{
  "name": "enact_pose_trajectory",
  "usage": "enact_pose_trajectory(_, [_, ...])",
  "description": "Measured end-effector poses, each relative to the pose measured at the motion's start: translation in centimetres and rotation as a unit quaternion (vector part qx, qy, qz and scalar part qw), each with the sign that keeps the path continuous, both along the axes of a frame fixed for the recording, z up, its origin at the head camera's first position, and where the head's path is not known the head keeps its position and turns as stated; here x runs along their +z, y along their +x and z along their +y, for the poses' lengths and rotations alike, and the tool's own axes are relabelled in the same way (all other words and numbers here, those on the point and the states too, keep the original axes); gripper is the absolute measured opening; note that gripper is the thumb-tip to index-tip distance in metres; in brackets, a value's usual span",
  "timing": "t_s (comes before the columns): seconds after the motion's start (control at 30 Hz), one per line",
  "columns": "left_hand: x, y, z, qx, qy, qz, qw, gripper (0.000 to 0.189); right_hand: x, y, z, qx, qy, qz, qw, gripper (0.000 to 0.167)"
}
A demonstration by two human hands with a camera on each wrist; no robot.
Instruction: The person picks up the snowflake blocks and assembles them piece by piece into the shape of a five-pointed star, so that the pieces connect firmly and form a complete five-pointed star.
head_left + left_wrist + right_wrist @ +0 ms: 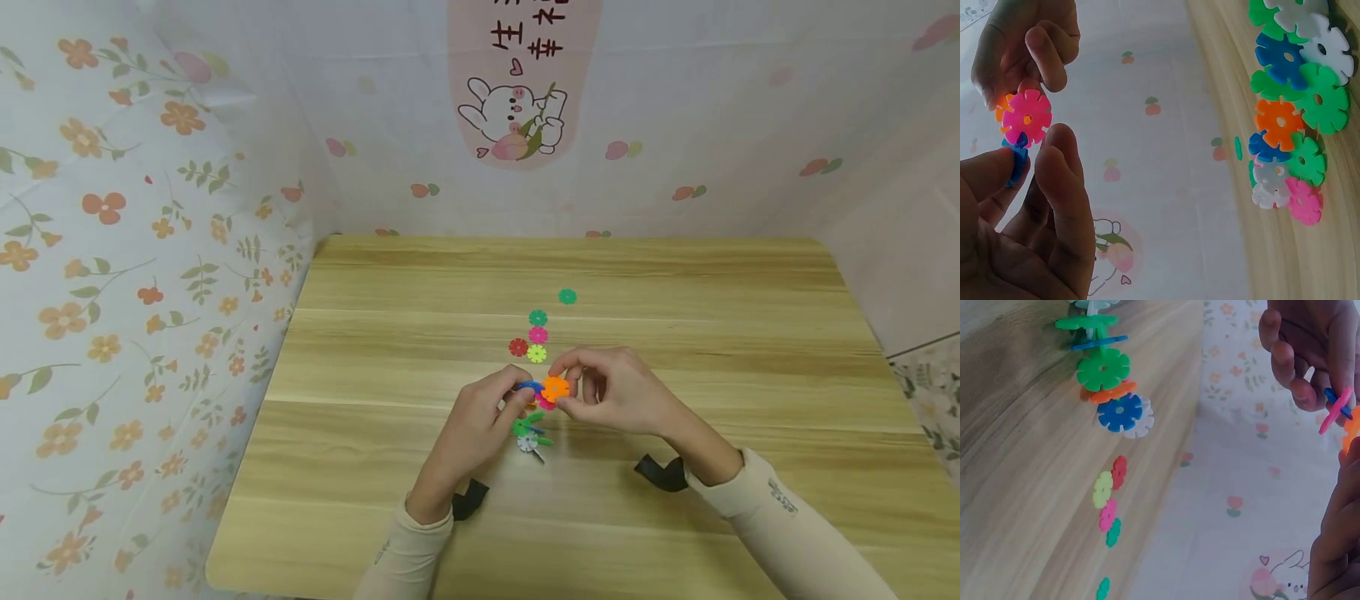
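Raised orange, pink, blue discs [1032, 112]

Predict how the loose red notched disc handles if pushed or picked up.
The red notched disc lies flat and looks thin, so it should probably slide rather than roll or tip. Its crisp notched edge suggests stiff, light plastic. The yellow-green disc sits beside it, so a push that way would likely shift both.

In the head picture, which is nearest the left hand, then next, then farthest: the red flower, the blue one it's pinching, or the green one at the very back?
1. Blue flower, pinched in the left hand.
2. Red flower, on the table just beyond the hand.
3. Green flower, at the back, to the right.
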State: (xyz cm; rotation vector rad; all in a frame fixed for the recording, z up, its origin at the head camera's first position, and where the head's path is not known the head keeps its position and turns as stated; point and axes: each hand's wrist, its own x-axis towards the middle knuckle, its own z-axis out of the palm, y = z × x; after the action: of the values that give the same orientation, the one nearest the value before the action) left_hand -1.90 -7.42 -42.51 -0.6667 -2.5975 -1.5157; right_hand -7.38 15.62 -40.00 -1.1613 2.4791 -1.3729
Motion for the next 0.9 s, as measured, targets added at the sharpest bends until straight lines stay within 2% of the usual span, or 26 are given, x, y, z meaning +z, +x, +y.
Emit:
enact_pose_trajectory(0.2, [-0.1,0.1,0.0,0.013,0.009,0.007,0.9998,0.010,-0.3,0.1,-0.2,-0.021,-0.015,-0.050,0.9984,0.034])
enact_pose_trajectory(0.53, [-0.5,0.0,-0.1,0.022,0.068,0.016,0.9973,0.007,-1.1,0.3,-0.9,-0.081,-0.038,-0.147,0.9851,0.030])
enact_pose_trajectory(0.67, [-0.6,0.0,0.0,0.018,0.072,0.023,0.9969,0.007,-1.3,0.2,-1.1,-0.084,-0.049,-0.184,0.9781,0.028])
enact_pose_trajectory(0.9, [-1.0,0.2,0.2,0.026,0.084,0.031,0.9956,0.008,-1.6,0.0,-1.4,-0.072,-0.067,-0.216,0.9714,0.026])
